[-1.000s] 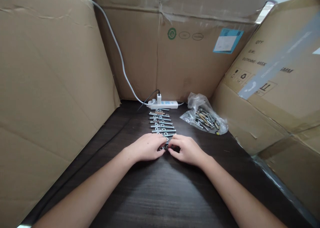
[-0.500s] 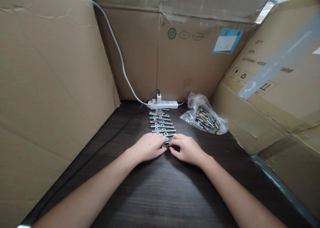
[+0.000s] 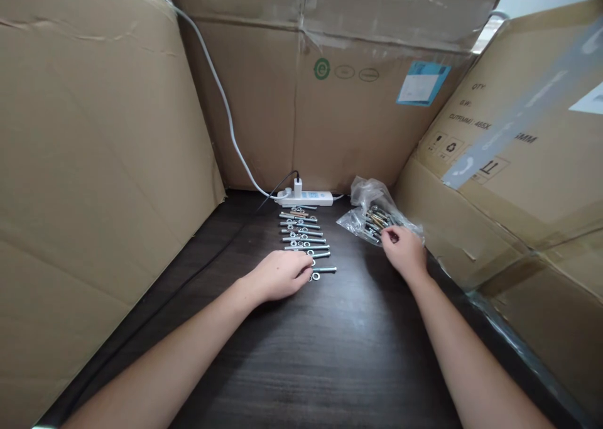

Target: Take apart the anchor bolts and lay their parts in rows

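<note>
Bolts with washers and nuts lie crosswise in a column on the dark table, like the nearest bolt [image 3: 326,269] and the flat washer [image 3: 316,276] in front of it. My left hand [image 3: 279,275] rests at the near left end of this column. Its fingers are curled together over the small parts, and what they hold is hidden. At the right, my right hand [image 3: 403,250] reaches the clear plastic bag [image 3: 370,192], its fingers pinched at the loose bolts [image 3: 377,217] inside. Whatever lies between those fingertips is too small to name.
A white power strip [image 3: 318,198] with a plug stands behind the column. Its white cable [image 3: 225,102] and a black cord [image 3: 207,262] run off to the left. Cardboard boxes wall the table at the left [image 3: 103,165], back [image 3: 254,102] and right [image 3: 509,196].
My right hand has left the near washers and moved right and away from me to the plastic bag. The nearest bolt and washer are now uncovered. My left hand has hardly moved.
</note>
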`<action>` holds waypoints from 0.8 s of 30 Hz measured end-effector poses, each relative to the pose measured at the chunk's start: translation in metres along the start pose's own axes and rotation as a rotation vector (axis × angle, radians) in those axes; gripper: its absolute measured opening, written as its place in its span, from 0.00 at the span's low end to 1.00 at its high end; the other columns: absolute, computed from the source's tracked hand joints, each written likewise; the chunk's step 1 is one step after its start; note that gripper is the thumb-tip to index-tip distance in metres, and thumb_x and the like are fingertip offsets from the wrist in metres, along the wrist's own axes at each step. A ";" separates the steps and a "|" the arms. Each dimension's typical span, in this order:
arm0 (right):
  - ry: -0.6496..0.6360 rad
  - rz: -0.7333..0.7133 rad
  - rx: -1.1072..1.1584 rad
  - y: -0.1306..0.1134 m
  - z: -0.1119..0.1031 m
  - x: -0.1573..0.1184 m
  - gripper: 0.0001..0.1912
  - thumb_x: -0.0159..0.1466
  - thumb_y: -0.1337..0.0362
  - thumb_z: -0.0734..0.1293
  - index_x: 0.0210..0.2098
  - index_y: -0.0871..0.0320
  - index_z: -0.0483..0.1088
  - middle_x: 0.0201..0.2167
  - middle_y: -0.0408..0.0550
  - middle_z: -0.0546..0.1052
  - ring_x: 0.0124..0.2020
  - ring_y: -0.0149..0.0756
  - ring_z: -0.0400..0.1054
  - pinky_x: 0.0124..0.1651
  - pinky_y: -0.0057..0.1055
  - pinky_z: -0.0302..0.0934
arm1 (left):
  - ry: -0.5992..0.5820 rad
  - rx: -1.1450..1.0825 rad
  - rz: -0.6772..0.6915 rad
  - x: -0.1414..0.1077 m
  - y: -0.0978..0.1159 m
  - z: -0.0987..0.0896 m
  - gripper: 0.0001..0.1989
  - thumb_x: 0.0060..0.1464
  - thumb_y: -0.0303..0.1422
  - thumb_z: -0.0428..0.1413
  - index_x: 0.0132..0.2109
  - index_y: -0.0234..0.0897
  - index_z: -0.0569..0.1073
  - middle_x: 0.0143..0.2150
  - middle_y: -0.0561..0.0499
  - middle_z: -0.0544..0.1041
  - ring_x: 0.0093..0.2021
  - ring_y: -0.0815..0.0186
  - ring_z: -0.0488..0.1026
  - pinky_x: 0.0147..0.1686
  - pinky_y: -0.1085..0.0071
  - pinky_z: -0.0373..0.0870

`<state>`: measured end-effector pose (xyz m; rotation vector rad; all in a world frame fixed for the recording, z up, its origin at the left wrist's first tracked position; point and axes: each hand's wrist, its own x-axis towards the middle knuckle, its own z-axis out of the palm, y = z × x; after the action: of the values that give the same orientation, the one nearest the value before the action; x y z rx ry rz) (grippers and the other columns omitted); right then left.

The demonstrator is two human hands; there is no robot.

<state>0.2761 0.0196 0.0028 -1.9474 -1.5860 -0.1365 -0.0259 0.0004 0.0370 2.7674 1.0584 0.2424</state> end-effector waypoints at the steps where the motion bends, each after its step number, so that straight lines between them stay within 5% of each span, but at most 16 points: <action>1: 0.023 0.063 -0.018 0.010 0.001 0.003 0.12 0.59 0.62 0.59 0.33 0.57 0.73 0.35 0.51 0.74 0.33 0.39 0.64 0.33 0.32 0.55 | 0.004 -0.003 -0.001 0.000 0.000 0.000 0.13 0.61 0.35 0.44 0.32 0.37 0.67 0.34 0.52 0.73 0.33 0.67 0.69 0.32 0.72 0.62; 6: 0.027 0.208 -0.044 0.038 0.009 0.007 0.12 0.55 0.61 0.61 0.36 0.57 0.71 0.36 0.51 0.73 0.35 0.40 0.65 0.35 0.33 0.56 | 0.035 -0.006 0.026 -0.001 0.001 -0.001 0.13 0.61 0.34 0.44 0.30 0.37 0.66 0.32 0.52 0.73 0.33 0.67 0.69 0.31 0.72 0.61; 17: 0.031 0.319 -0.086 0.049 0.016 0.011 0.20 0.57 0.56 0.60 0.46 0.57 0.69 0.44 0.56 0.70 0.41 0.45 0.66 0.42 0.38 0.58 | 0.047 -0.037 0.063 -0.001 -0.004 0.004 0.12 0.61 0.34 0.44 0.30 0.37 0.64 0.31 0.54 0.73 0.31 0.67 0.68 0.30 0.73 0.58; 24: -0.034 0.313 -0.079 0.059 0.016 0.014 0.15 0.56 0.62 0.61 0.42 0.59 0.70 0.35 0.52 0.75 0.37 0.42 0.68 0.40 0.34 0.59 | 0.048 -0.044 0.061 0.000 -0.004 0.005 0.11 0.61 0.34 0.44 0.30 0.37 0.65 0.31 0.54 0.73 0.31 0.68 0.68 0.30 0.73 0.58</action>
<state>0.3295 0.0340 -0.0270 -2.2428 -1.2931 -0.0381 -0.0279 0.0025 0.0316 2.7703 0.9679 0.3384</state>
